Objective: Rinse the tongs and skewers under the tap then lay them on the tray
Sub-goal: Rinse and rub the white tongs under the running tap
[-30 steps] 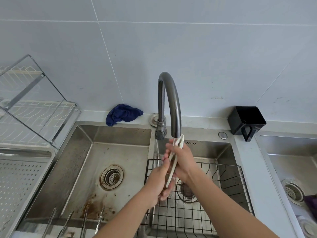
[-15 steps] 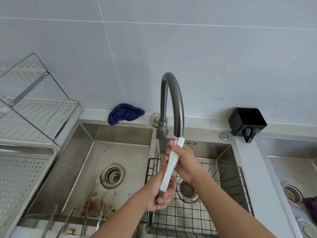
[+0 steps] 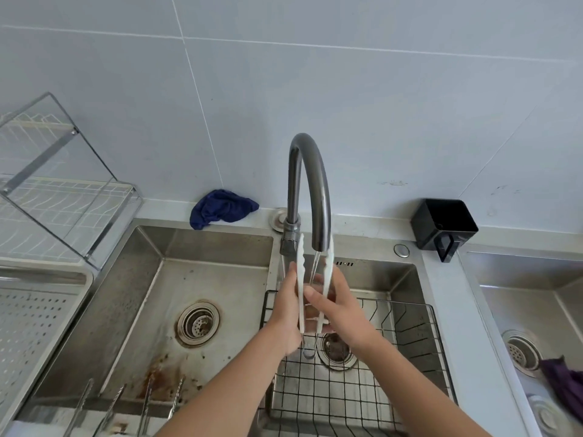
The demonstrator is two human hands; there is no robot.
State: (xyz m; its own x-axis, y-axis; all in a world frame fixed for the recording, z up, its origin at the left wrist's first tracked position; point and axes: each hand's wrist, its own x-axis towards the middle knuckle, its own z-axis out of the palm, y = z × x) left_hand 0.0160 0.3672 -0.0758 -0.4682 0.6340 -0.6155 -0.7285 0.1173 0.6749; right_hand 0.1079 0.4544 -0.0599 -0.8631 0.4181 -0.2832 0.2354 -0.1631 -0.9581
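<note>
White tongs (image 3: 301, 279) stand upright under the dark curved tap (image 3: 310, 184), their two arms spread apart on either side of the spout. A thin stream of water runs down between the arms. My left hand (image 3: 285, 313) grips the left arm and lower end of the tongs. My right hand (image 3: 334, 307) holds the right arm, its fingers reaching between the two arms. Several metal tongs and skewers (image 3: 126, 405) lie across the front edge of the left sink. The perforated steel tray (image 3: 28, 326) sits at the far left.
A black wire basket (image 3: 410, 342) sits in the middle sink below my hands. A blue cloth (image 3: 220, 208) lies behind the left sink. A black holder (image 3: 443, 227) stands at the back right. A dish rack (image 3: 53, 190) rises at left. A third sink (image 3: 536, 304) holds a purple cloth (image 3: 564, 383).
The tongs were pressed shut in my hands under the spout; now their arms have sprung apart and straddle the spout, with my right fingers between them.
</note>
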